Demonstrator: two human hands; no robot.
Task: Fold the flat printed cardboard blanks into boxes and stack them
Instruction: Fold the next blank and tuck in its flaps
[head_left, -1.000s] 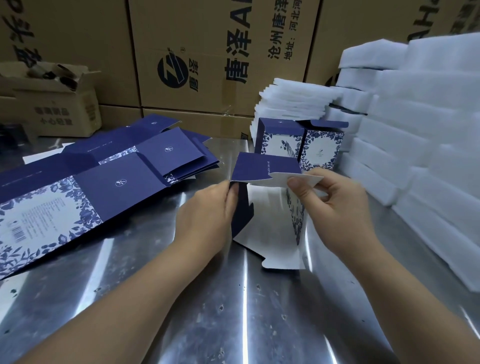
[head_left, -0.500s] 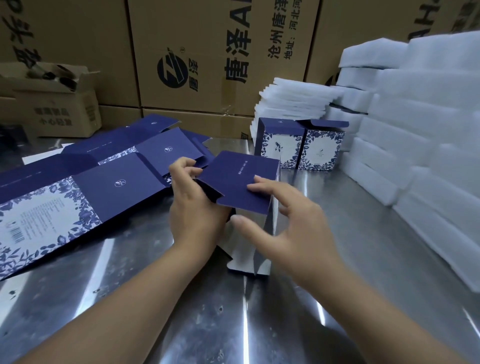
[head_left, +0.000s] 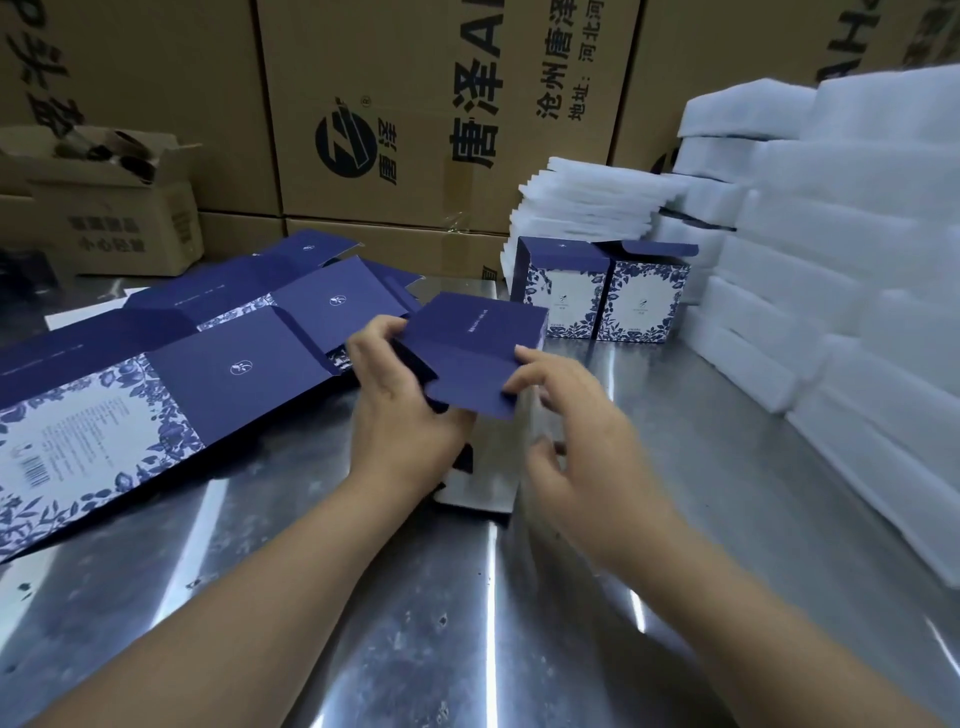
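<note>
Right hand (head_left: 587, 457) slid to the right edge of the flap (head_left: 467, 384), grip loose, fingertips (head_left: 524, 358) pressing it down, left hand (head_left: 400, 415) in a firm grip on the upright box (head_left: 478, 327), steel tabletop (head_left: 467, 623) beneath.

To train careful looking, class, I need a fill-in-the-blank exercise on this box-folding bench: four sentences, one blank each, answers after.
1. ____ finished boxes stand upright beside the foam.
2. The flat blanks lie on the person's ____ side.
3. The left hand and right hand handle a box whose flaps are dark ____.
4. The boxes rest on a shiny ____ table.

Answers: two; left; blue; metal.
</note>
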